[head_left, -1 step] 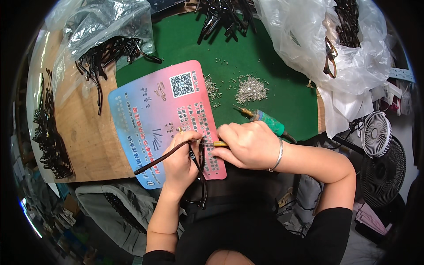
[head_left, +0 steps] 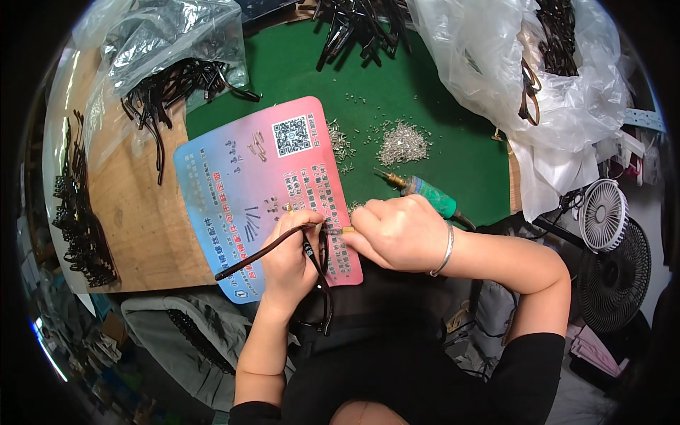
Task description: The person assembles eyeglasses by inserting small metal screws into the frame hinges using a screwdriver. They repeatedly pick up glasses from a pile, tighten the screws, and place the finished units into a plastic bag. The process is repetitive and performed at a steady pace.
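My left hand [head_left: 289, 263] is closed around a dark eyeglass frame [head_left: 262, 256], whose temples stick out to the left and downward. Pinched in the fingers of my right hand [head_left: 400, 230] is a small screwdriver [head_left: 348, 230] with a yellow handle. Its thin shaft points left and meets the frame beside my left fingertips; the exact contact is hidden. Under both hands lies a pink and blue printed mat [head_left: 326, 166], with small screws [head_left: 256, 146] and dark pins on it. Just beyond my right hand rests a green-handled power screwdriver [head_left: 432, 197].
A heap of tiny silvery screws [head_left: 402, 144] sits on the green cloth [head_left: 283, 67]. Dark eyeglass parts [head_left: 173, 88] spill from a clear plastic bag at the left. More frames [head_left: 361, 32] lie at the back. At right are a large plastic bag [head_left: 482, 64] and a white fan [head_left: 603, 214].
The fingers of my right hand have shifted slightly on the screwdriver, and less of its yellow handle shows. My left hand and the eyeglass frame have stayed in place.
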Demonstrator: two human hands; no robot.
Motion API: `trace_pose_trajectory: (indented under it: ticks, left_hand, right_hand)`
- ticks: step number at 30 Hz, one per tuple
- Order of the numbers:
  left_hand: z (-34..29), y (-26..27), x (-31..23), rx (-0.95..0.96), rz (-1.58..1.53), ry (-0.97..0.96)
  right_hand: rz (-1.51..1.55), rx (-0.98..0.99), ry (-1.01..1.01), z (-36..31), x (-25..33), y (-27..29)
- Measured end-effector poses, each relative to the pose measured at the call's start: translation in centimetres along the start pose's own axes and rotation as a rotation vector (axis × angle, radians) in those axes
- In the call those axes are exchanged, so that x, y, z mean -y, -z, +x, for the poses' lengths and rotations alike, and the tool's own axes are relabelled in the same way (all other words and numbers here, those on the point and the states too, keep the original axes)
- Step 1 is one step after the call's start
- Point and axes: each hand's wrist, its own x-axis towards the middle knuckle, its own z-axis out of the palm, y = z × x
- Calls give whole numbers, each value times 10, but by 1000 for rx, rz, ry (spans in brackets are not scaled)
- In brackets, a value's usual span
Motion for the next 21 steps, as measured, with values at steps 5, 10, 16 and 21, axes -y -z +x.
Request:
trace_pose_trajectory:
  ticks: [5, 10, 16, 21]
  left_hand:
    - [0, 0, 1, -13, 29, -22]
    - [1, -1, 1, -42, 41, -18]
    - [0, -3, -1, -57, 32, 40]
    - [2, -5, 0, -98, 38, 45]
  right_hand:
    - [41, -31, -20, 3, 1, 3]
    - [-29, -12, -7, 1, 2, 0]
    - [36, -14, 1, 9, 3, 7]
    - [-107, -36, 47, 5, -1, -3]
